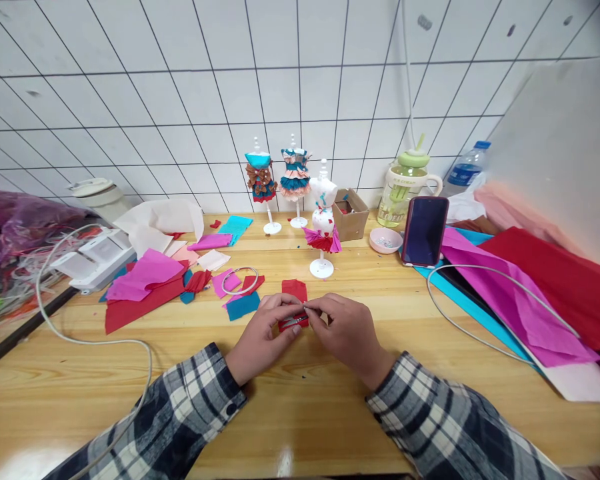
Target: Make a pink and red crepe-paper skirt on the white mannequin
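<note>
A small red piece of crepe paper point(294, 289) lies on the wooden table, with a slim metal tool point(295, 321) on its near part. My left hand point(269, 331) rests on the left side of this paper, its fingers curved around the tool. From the right, my right hand point(347, 330) meets it, thumb and index finger pinched at the paper's edge; what they pinch is too small to name. Just behind stands a white mini dress form point(323, 193) with a pink and red skirt.
Two dressed mini forms point(259, 177) point(295, 175) stand by the tiled wall. Right of them are a cardboard box point(351, 217), a pink bowl point(385, 240), a phone point(424, 231) and a jug point(403, 190). Paper scraps point(243, 305) and a metal ring point(240, 281) lie left.
</note>
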`<act>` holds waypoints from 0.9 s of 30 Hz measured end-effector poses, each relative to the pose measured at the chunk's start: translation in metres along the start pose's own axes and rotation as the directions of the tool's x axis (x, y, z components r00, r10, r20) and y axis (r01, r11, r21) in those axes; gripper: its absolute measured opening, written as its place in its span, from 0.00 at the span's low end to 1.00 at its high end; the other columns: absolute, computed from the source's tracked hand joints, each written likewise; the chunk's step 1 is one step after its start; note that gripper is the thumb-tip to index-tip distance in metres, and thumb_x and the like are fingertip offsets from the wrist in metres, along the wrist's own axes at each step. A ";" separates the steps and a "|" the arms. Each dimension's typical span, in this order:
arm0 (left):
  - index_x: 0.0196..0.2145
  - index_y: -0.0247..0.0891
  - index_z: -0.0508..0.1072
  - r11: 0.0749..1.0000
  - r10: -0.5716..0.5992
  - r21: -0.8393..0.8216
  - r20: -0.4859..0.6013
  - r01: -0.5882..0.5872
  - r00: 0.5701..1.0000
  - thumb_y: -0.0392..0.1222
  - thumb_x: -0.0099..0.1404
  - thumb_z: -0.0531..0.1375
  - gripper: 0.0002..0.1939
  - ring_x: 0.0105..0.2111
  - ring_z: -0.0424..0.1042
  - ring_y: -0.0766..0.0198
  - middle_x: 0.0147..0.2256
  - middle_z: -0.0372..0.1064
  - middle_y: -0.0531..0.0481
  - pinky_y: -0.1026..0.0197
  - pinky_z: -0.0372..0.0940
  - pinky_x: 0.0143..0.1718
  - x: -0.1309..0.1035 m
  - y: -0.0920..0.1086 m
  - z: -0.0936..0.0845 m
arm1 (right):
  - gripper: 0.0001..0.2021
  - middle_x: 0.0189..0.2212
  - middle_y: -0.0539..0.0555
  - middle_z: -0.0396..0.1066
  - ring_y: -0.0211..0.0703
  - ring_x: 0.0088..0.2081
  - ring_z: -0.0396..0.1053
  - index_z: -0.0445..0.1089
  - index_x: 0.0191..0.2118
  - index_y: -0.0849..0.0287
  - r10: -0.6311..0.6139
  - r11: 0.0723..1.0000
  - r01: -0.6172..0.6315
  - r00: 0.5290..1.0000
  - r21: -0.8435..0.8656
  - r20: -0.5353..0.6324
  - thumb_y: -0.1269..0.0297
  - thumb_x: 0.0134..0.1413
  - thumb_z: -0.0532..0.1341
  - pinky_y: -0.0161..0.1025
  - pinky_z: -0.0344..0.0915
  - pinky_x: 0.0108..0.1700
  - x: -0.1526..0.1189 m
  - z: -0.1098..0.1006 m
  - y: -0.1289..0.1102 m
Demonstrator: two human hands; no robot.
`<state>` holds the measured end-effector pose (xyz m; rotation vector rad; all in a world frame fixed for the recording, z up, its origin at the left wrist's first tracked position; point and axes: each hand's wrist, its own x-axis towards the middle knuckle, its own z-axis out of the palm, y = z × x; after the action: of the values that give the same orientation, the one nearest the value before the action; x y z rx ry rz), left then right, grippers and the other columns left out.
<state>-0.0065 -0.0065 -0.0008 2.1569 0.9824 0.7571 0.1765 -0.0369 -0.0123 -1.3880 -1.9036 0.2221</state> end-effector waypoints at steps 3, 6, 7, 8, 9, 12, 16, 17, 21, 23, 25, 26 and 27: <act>0.45 0.44 0.76 1.000 0.001 0.024 -0.009 -0.001 1.000 0.42 0.64 0.58 0.13 0.47 0.65 0.56 0.45 0.69 0.46 0.54 0.59 0.49 0.000 0.002 0.002 | 0.05 0.26 0.49 0.74 0.37 0.27 0.68 0.75 0.33 0.56 0.079 0.992 -0.074 0.996 0.105 -0.038 0.67 0.53 0.60 0.33 0.60 0.31 0.001 0.002 -0.001; 0.42 0.43 0.77 0.999 -0.025 0.025 -0.042 0.026 0.999 0.43 0.65 0.58 0.11 0.44 0.67 0.57 0.42 0.70 0.46 0.54 0.60 0.48 0.000 0.002 0.005 | 0.05 0.21 0.48 0.72 0.35 0.21 0.65 0.75 0.29 0.58 0.246 0.922 -0.233 0.969 0.310 -0.003 0.67 0.50 0.61 0.31 0.59 0.25 0.002 0.006 -0.002; 0.40 0.42 0.77 0.999 -0.034 0.020 -0.057 0.035 0.998 0.43 0.65 0.58 0.10 0.44 0.67 0.57 0.41 0.70 0.46 0.55 0.61 0.47 0.001 0.002 0.006 | 0.05 0.20 0.48 0.72 0.34 0.20 0.65 0.74 0.28 0.58 0.296 0.881 -0.285 0.955 0.377 0.030 0.67 0.49 0.61 0.30 0.59 0.23 0.003 0.007 -0.003; 0.38 0.41 0.77 0.999 -0.044 0.014 -0.076 0.046 0.996 0.44 0.65 0.58 0.09 0.43 0.67 0.58 0.40 0.71 0.46 0.55 0.61 0.47 0.001 0.001 0.007 | 0.06 0.19 0.48 0.72 0.34 0.19 0.64 0.74 0.28 0.59 0.332 0.840 -0.327 0.941 0.432 0.066 0.66 0.49 0.61 0.30 0.59 0.22 0.003 0.008 -0.005; 0.36 0.40 0.77 0.998 -0.055 0.005 -0.096 0.055 0.994 0.44 0.64 0.58 0.09 0.42 0.68 0.58 0.39 0.71 0.46 0.55 0.62 0.46 0.002 0.000 0.007 | 0.06 0.19 0.49 0.72 0.34 0.19 0.64 0.74 0.28 0.60 0.354 0.806 -0.356 0.930 0.472 0.097 0.65 0.49 0.60 0.30 0.58 0.21 0.004 0.009 -0.006; 0.30 0.39 0.76 0.997 -0.078 -0.023 -0.155 0.075 0.985 0.45 0.64 0.59 0.10 0.40 0.69 0.59 0.35 0.72 0.47 0.56 0.63 0.44 0.002 -0.002 0.008 | 0.07 0.19 0.50 0.73 0.34 0.19 0.64 0.74 0.27 0.60 0.369 0.754 -0.383 0.919 0.534 0.139 0.64 0.50 0.61 0.29 0.59 0.21 0.003 0.010 -0.010; 0.27 0.38 0.75 0.997 -0.080 -0.024 -0.199 0.076 0.977 0.43 0.62 0.60 0.09 0.39 0.69 0.59 0.33 0.72 0.47 0.57 0.64 0.43 0.002 -0.005 0.007 | 0.07 0.24 0.51 0.76 0.35 0.22 0.67 0.77 0.31 0.59 0.304 0.770 -0.331 0.942 0.546 0.142 0.65 0.51 0.61 0.31 0.62 0.23 0.002 0.009 -0.010; 0.26 0.38 0.75 0.997 -0.080 -0.027 -0.210 0.076 0.974 0.43 0.61 0.60 0.08 0.38 0.70 0.59 0.33 0.72 0.47 0.57 0.64 0.42 0.003 -0.005 0.006 | 0.08 0.26 0.51 0.77 0.36 0.23 0.68 0.78 0.33 0.58 0.273 0.786 -0.302 0.952 0.539 0.136 0.65 0.52 0.61 0.31 0.63 0.25 0.001 0.010 -0.009; 0.26 0.37 0.74 0.992 -0.110 -0.090 -0.222 0.092 0.969 0.39 0.59 0.59 0.07 0.37 0.71 0.60 0.32 0.73 0.47 0.58 0.65 0.41 0.004 -0.010 0.005 | 0.10 0.31 0.52 0.78 0.38 0.28 0.70 0.78 0.40 0.54 0.121 0.879 -0.146 0.989 0.454 0.085 0.67 0.54 0.61 0.34 0.64 0.30 -0.002 0.011 -0.005; 0.26 0.37 0.74 0.987 -0.130 -0.119 -0.199 0.108 0.971 0.38 0.59 0.58 0.07 0.37 0.71 0.60 0.32 0.73 0.46 0.58 0.66 0.42 0.006 -0.012 0.004 | 0.12 0.32 0.52 0.78 0.39 0.30 0.70 0.77 0.43 0.52 0.053 0.913 -0.081 0.995 0.399 0.079 0.68 0.55 0.60 0.35 0.64 0.33 -0.003 0.011 -0.005; 0.26 0.37 0.74 0.985 -0.141 -0.126 -0.186 0.118 0.972 0.37 0.58 0.57 0.07 0.37 0.71 0.60 0.33 0.73 0.46 0.58 0.66 0.42 0.006 -0.013 0.004 | 0.12 0.33 0.52 0.78 0.39 0.31 0.71 0.77 0.44 0.51 0.026 0.929 -0.053 0.996 0.365 0.080 0.68 0.57 0.59 0.36 0.65 0.35 -0.003 0.011 -0.005; 0.26 0.37 0.74 0.985 -0.142 -0.125 -0.186 0.120 0.972 0.36 0.57 0.56 0.07 0.37 0.71 0.60 0.33 0.73 0.46 0.58 0.66 0.42 0.007 -0.013 0.004 | 0.12 0.33 0.52 0.78 0.39 0.32 0.71 0.77 0.44 0.51 0.027 0.933 -0.053 0.997 0.355 0.079 0.68 0.57 0.59 0.36 0.65 0.36 -0.003 0.011 -0.005; 0.26 0.37 0.75 0.985 -0.142 -0.123 -0.186 0.120 0.972 0.36 0.57 0.56 0.07 0.36 0.71 0.60 0.33 0.73 0.47 0.58 0.66 0.42 0.007 -0.014 0.004 | 0.12 0.34 0.52 0.78 0.39 0.32 0.71 0.77 0.44 0.51 0.033 0.936 -0.058 0.997 0.347 0.076 0.67 0.57 0.59 0.36 0.65 0.36 -0.003 0.011 -0.005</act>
<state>-0.0061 0.0048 -0.0117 1.9291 1.1427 0.9484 0.1659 -0.0381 -0.0188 -1.1950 -1.7814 0.6090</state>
